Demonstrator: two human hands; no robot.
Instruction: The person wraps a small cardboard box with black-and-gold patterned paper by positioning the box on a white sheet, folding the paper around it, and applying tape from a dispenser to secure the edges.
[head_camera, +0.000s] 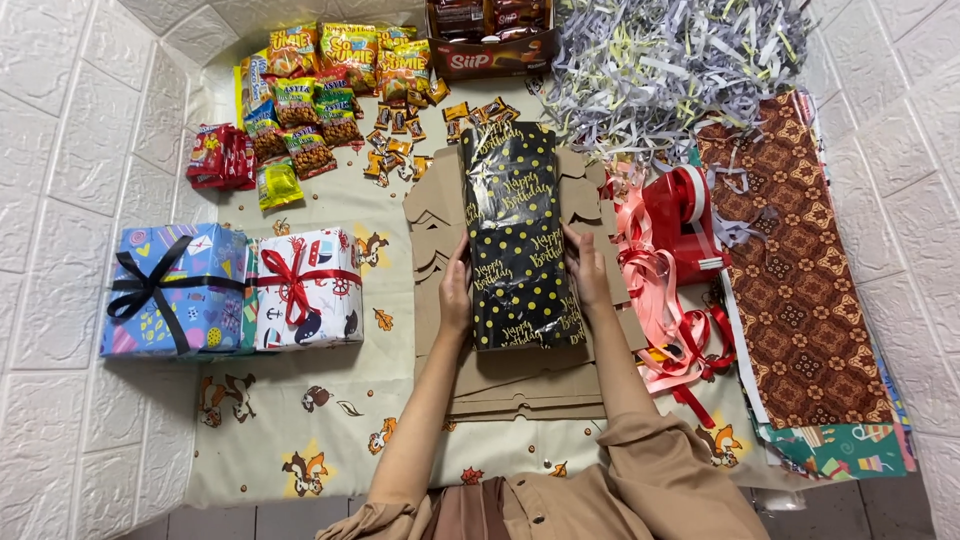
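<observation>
Holding black dotted box (517, 235) at frame centre | my left hand (456, 288) and right hand (587, 272) pressed its sides | long axis ran top-to-bottom between them, both equally near.

Snack packets (320, 90) beyond black gift (518, 235)
</observation>
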